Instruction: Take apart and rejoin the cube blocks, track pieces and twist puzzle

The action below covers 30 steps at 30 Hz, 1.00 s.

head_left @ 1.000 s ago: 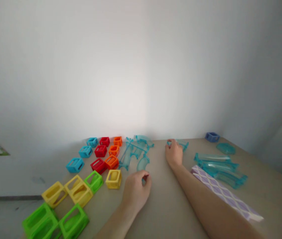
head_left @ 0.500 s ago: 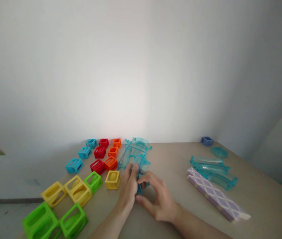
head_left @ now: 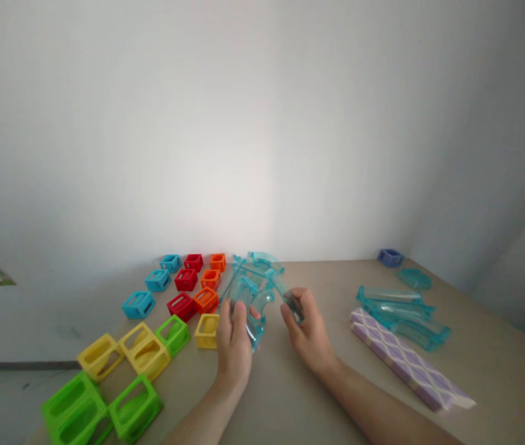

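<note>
My left hand (head_left: 235, 346) grips a curved clear teal track piece (head_left: 256, 329), which sticks out to the right of its thumb. To the right, my right hand (head_left: 307, 330) is closed on a straight clear teal track piece (head_left: 281, 285) that slants up and left from the fingers. The two hands are apart. Just beyond them lie more clear teal pieces (head_left: 265, 259), overlapping near the wall. A yellow block (head_left: 207, 331) is close to the left of my left hand.
Red (head_left: 186, 280), orange (head_left: 210, 279) and blue blocks (head_left: 138, 305) stand at left, with yellow (head_left: 145, 351) and green ones (head_left: 135, 408) nearer. At right are a purple patterned box (head_left: 408, 361), teal tracks (head_left: 396, 309), a teal disc (head_left: 414, 278) and a dark blue block (head_left: 391, 257).
My hands were together around teal pieces and have now moved apart. The right one has shifted right with a straight piece, and the curved piece in the left one shows more clearly.
</note>
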Each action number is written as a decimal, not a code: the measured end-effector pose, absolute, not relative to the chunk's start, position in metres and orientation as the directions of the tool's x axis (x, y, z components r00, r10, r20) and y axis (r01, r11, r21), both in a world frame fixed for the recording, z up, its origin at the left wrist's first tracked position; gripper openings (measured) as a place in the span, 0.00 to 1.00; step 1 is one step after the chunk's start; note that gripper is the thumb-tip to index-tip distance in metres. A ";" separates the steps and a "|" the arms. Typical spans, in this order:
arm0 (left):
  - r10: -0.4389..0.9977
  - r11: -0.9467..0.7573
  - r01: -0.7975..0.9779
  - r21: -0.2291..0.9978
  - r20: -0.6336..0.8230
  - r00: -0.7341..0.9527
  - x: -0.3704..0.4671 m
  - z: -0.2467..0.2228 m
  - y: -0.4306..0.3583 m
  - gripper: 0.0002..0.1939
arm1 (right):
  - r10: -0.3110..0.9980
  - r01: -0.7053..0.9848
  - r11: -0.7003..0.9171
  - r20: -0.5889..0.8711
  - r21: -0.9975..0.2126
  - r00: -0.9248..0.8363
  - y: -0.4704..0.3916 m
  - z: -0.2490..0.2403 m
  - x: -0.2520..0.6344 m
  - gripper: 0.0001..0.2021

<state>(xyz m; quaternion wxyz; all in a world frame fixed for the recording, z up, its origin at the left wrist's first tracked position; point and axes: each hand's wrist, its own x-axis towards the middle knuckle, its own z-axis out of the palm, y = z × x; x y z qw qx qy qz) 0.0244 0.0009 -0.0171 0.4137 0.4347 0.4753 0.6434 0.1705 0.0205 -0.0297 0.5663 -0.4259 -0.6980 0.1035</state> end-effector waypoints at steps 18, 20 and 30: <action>0.897 -0.442 0.165 0.882 0.437 0.066 0.029 -0.016 -0.009 0.16 | 0.620 0.526 0.771 0.612 -0.360 -0.490 0.045 -0.037 0.172 0.12; 0.906 -0.422 0.167 0.891 0.419 0.054 0.029 -0.017 -0.007 0.16 | 0.625 0.531 0.768 0.600 -0.358 -0.499 0.044 -0.036 0.172 0.14; 0.949 -0.302 0.112 0.947 0.310 -0.062 0.028 -0.025 -0.001 0.16 | 0.644 0.556 0.750 0.591 -0.359 -0.486 0.040 -0.030 0.172 0.20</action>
